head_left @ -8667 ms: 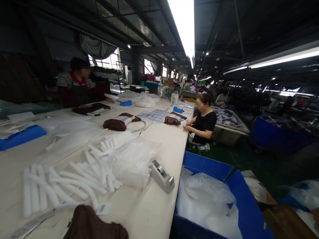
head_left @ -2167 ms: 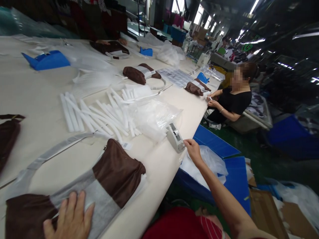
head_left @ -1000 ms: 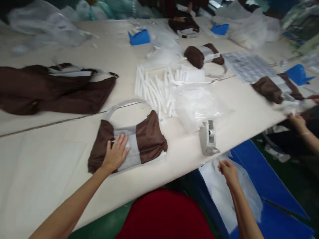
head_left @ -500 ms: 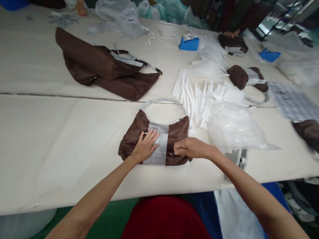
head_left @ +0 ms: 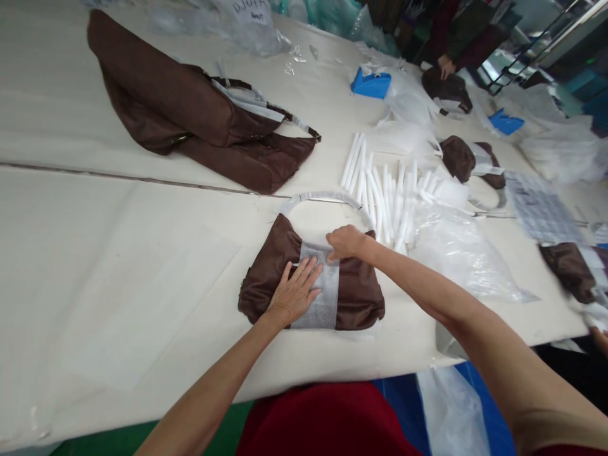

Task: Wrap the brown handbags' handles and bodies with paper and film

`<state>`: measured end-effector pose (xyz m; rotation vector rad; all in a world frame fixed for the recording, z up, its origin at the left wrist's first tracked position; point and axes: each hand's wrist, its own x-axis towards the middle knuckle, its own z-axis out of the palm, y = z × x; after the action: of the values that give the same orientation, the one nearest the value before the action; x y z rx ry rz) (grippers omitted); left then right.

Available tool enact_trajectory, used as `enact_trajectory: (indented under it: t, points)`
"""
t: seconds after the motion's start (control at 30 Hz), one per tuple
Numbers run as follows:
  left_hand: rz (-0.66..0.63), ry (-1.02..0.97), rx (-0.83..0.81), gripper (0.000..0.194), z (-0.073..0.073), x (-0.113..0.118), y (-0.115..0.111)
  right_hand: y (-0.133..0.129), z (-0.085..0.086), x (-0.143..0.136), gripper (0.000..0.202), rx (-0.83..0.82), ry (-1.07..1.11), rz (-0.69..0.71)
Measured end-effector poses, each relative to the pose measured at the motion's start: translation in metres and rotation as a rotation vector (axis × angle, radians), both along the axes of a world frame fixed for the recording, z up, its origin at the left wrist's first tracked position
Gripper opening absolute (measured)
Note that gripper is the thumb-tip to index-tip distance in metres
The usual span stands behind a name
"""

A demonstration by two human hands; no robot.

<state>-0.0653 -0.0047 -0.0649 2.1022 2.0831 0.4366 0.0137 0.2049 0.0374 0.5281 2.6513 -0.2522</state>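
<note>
A brown handbag (head_left: 361, 288) lies flat on the table in front of me, its wrapped handle (head_left: 323, 196) curving away from me. Round its middle runs a grey-white band (head_left: 325, 304). My left hand (head_left: 295, 292) rests on the band and the brown material beside it, palm down with fingers spread. My right hand (head_left: 348, 243) is closed at the top edge of the band, near the base of the handle; whatever its fingers pinch is too small to make out.
Larger brown bags (head_left: 190, 114) lie at the back left. White tubes (head_left: 380, 190) and a clear plastic bag (head_left: 465, 253) are right of the handbag. Blue tape dispensers (head_left: 371, 83) stand farther back. A person's hand (head_left: 446, 66) touches a dark bag beyond. A thin sheet (head_left: 156, 304) lies left.
My right hand has moved from the lower right part of the handbag up to the band's top edge. My left hand stays on the band. The view has shifted somewhat.
</note>
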Motion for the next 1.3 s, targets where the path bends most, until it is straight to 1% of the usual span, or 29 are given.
enact_trajectory:
  t: [0.07, 0.1, 0.13, 0.17, 0.2, 0.23, 0.3, 0.33, 0.37, 0.4, 0.47, 0.53, 0.57, 0.6, 0.63, 0.7, 0.77, 0.83, 0.87, 0.9, 0.93, 0.97, 1.03, 1.17, 1.23, 1.3]
  points:
    - [0.002, 0.01, 0.002, 0.055, -0.001, 0.0, 0.0, -0.01, 0.006, 0.02, 0.034, 0.139, 0.183, -0.119]
    - [0.001, 0.015, 0.001, 0.055, -0.002, -0.001, 0.0, -0.021, 0.005, 0.033, 0.038, 0.185, 0.285, -0.147]
    - [-0.003, 0.019, 0.001, 0.055, -0.003, -0.001, 0.0, -0.035, 0.0, 0.045, 0.043, 0.212, 0.378, -0.156]
    - [-0.012, 0.023, 0.003, 0.054, -0.003, -0.001, 0.0, -0.051, -0.008, 0.057, 0.049, 0.208, 0.443, -0.108]
    - [-0.02, 0.026, 0.011, 0.053, -0.004, -0.002, 0.0, -0.067, -0.019, 0.067, 0.057, 0.182, 0.452, -0.041]
    - [-0.025, 0.029, 0.025, 0.053, -0.005, -0.002, -0.001, -0.081, -0.032, 0.075, 0.064, 0.159, 0.45, -0.008]
    - [-0.026, 0.03, 0.075, 0.052, -0.005, -0.004, 0.0, -0.098, -0.055, 0.081, 0.072, 0.113, 0.409, -0.011]
    - [-0.023, 0.024, 0.106, 0.053, -0.005, -0.005, 0.0, -0.1, -0.063, 0.081, 0.073, 0.098, 0.392, -0.027]
    - [-0.016, 0.014, 0.138, 0.054, -0.005, -0.006, 0.002, -0.099, -0.067, 0.079, 0.073, 0.081, 0.378, -0.036]
    - [-0.012, 0.0, 0.166, 0.055, -0.005, -0.007, 0.003, -0.095, -0.068, 0.076, 0.072, 0.063, 0.365, -0.046]
    - [-0.014, -0.027, 0.196, 0.057, -0.004, -0.008, 0.008, -0.088, -0.059, 0.073, 0.071, 0.014, 0.353, -0.09]
    - [-0.018, -0.037, 0.194, 0.057, -0.002, -0.008, 0.01, -0.089, -0.042, 0.079, 0.07, -0.05, 0.409, -0.214]
    - [-0.02, -0.035, 0.189, 0.057, -0.002, -0.008, 0.011, -0.093, -0.034, 0.089, 0.068, -0.084, 0.478, -0.308]
    - [-0.018, -0.029, 0.184, 0.057, -0.001, -0.008, 0.011, -0.098, -0.027, 0.103, 0.063, -0.114, 0.569, -0.423]
    - [-0.016, -0.022, 0.183, 0.057, 0.0, -0.009, 0.011, -0.105, -0.021, 0.124, 0.055, -0.137, 0.672, -0.558]
    - [-0.013, -0.005, 0.187, 0.057, 0.0, -0.009, 0.011, -0.115, -0.012, 0.182, 0.038, -0.142, 0.861, -0.885]
    - [-0.02, 0.016, 0.196, 0.057, 0.001, -0.009, 0.012, -0.12, -0.006, 0.254, 0.032, -0.062, 0.956, -1.247]
    - [-0.034, 0.036, 0.215, 0.058, 0.002, -0.009, 0.012, -0.117, -0.002, 0.324, 0.032, 0.052, 0.934, -1.551]
    - [-0.043, 0.043, 0.227, 0.058, 0.003, -0.008, 0.013, -0.113, -0.001, 0.353, 0.031, 0.079, 0.886, -1.663]
    - [-0.052, 0.047, 0.237, 0.058, 0.005, -0.008, 0.013, -0.109, -0.001, 0.377, 0.03, 0.078, 0.848, -1.733]
    - [-0.058, 0.049, 0.244, 0.059, 0.006, -0.008, 0.014, -0.104, -0.002, 0.396, 0.028, 0.054, 0.818, -1.776]
    - [-0.063, 0.05, 0.248, 0.059, 0.007, -0.008, 0.014, -0.1, -0.005, 0.409, 0.027, 0.011, 0.804, -1.794]
    - [-0.068, 0.054, 0.254, 0.059, 0.008, -0.007, 0.015, -0.093, -0.014, 0.42, 0.026, -0.101, 0.818, -1.798]
    - [-0.078, 0.087, 0.264, 0.06, 0.011, -0.008, 0.016, -0.083, -0.031, 0.418, 0.03, -0.288, 0.889, -1.82]
    - [-0.083, 0.105, 0.26, 0.06, 0.012, -0.008, 0.016, -0.08, -0.033, 0.416, 0.03, -0.338, 0.93, -1.829]
    - [-0.083, 0.114, 0.256, 0.06, 0.014, -0.008, 0.016, -0.082, -0.029, 0.417, 0.03, -0.36, 0.972, -1.833]
